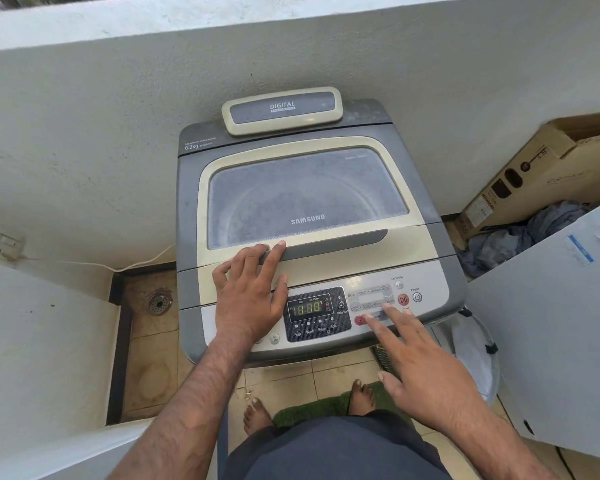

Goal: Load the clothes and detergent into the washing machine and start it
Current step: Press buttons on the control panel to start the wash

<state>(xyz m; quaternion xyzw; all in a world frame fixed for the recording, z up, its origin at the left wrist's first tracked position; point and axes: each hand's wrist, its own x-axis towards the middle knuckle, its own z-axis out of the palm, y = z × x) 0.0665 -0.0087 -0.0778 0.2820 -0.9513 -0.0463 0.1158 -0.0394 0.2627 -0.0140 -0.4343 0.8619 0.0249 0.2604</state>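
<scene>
One washing machine (pixel 368 114), left hand (pixel 248 289) on lid (pixel 343 258), right hand (pixel 426 368) over panel (pixel 371 296)

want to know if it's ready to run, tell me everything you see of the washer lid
The lid is shut, lying flat atop the grey top-loading washing machine. Cream plastic frame, dusty glass window marked Samsung, dark grey handle strip along its near edge. The left hand rests on it, fingertips on the handle's left end.
</scene>
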